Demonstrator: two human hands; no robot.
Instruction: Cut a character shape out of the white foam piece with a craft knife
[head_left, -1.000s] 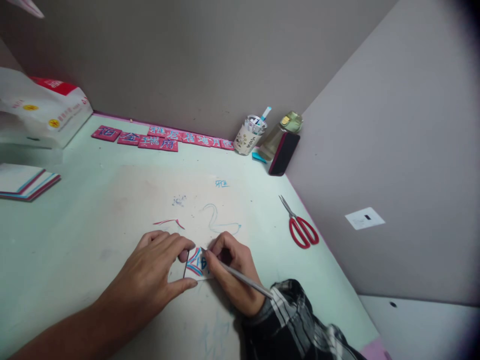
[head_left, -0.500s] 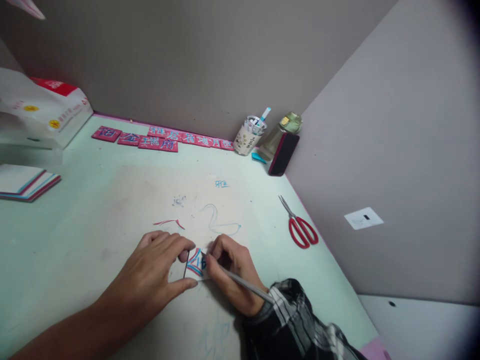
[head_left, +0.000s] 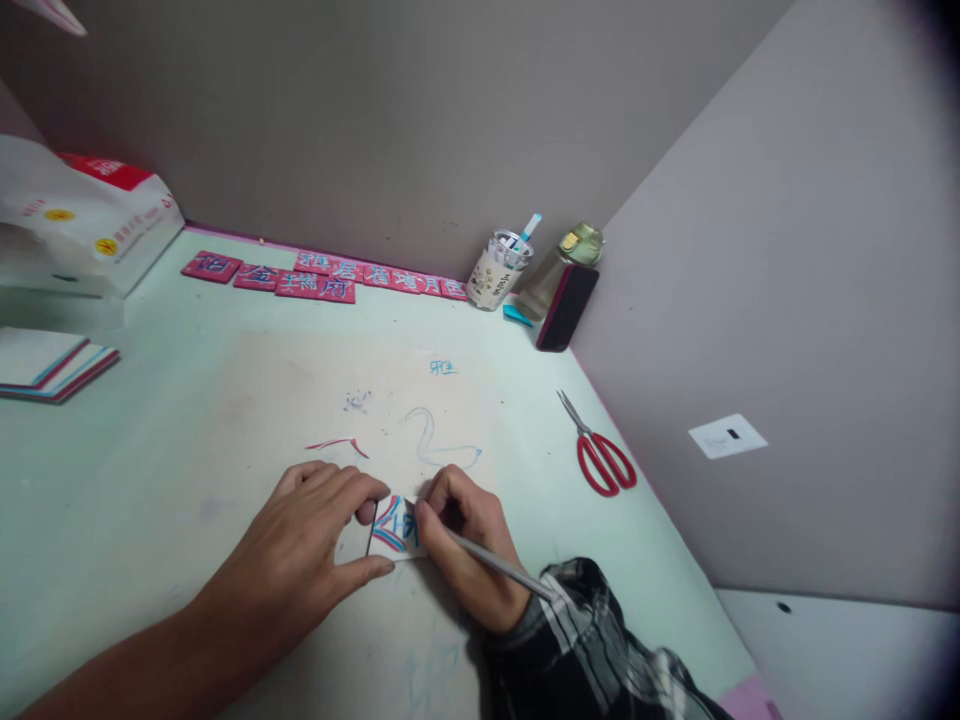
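My left hand point(head_left: 319, 535) lies on the desk with thumb and fingers gripping the left edges of a small white card-like block point(head_left: 388, 535). Red and blue curved stripes and blue strokes show on the block's face. In my right hand point(head_left: 469, 550) is a slim grey craft knife point(head_left: 499, 570), pinched like a pen. Its dark pointed tip rests on the block near the upper middle. My right fingers cover the block's right part.
Red scissors point(head_left: 606, 462) lie to the right. Red character tiles point(head_left: 315, 285) line the back, near a pen jar point(head_left: 499, 270), a bottle point(head_left: 559, 270) and a phone point(head_left: 568, 308). Layered sheets point(head_left: 52, 365) and a white bag point(head_left: 90, 220) are at left. Drawings mark the work mat point(head_left: 270, 400).
My right hand and the craft knife have shifted slightly right along the block. More blue strokes show on its face. My left hand keeps its hold.
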